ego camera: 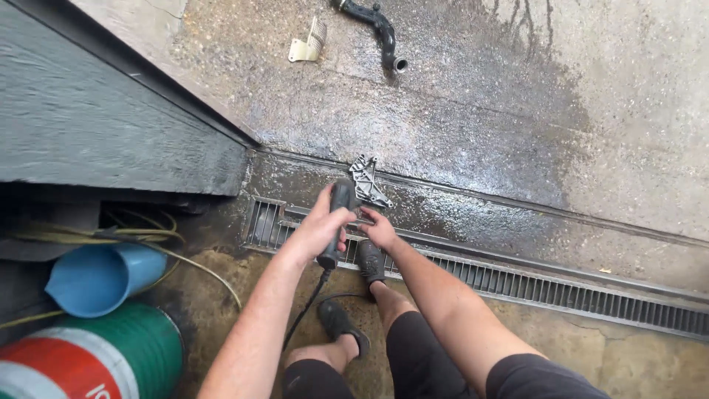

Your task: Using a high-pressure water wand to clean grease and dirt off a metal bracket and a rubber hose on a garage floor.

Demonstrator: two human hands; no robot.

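The single head-worn camera is looking steeply down from standing height — taking in both forearms close below, the wet grey concrete ground (473,125) and the long metal drain grate (561,292) crossing the frame

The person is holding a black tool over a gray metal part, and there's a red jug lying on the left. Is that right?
Not quite. The head view shows the jug is blue, not red. The left hand does hold the black tool by the gray metal part.
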